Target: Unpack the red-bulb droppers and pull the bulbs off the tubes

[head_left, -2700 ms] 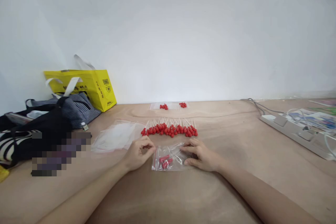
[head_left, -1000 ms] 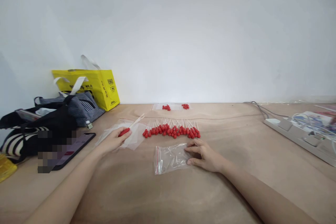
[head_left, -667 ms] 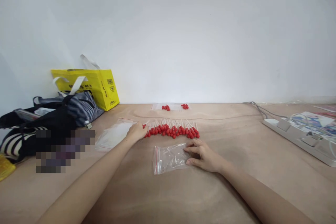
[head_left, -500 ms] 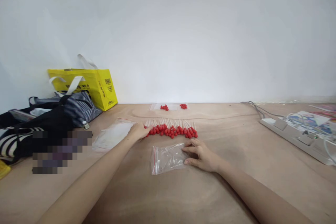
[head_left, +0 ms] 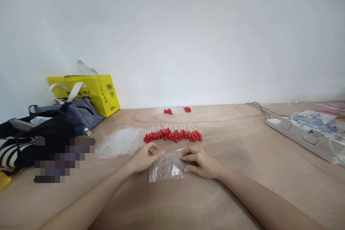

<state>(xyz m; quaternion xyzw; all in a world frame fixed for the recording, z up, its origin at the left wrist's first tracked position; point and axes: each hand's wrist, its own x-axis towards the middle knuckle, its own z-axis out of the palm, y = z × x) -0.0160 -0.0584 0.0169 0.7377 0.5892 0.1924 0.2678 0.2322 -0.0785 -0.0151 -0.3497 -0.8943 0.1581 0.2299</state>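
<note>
On the bench [head_left: 172, 205], a seemingly empty clear zip bag [head_left: 167, 168] lies beneath the loosely open right hand [head_left: 199, 161], the left hand [head_left: 145, 156] at its zip end, grip unclear, while red-headed sticks [head_left: 176, 134] remain loose and two bundles [head_left: 168, 111] sit bagged by the wall [head_left: 205, 43].

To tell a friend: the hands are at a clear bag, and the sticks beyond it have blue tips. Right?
Not quite: in the head view, the sticks have red tips, not blue. The left hand and right hand are at the clear bag.
</note>
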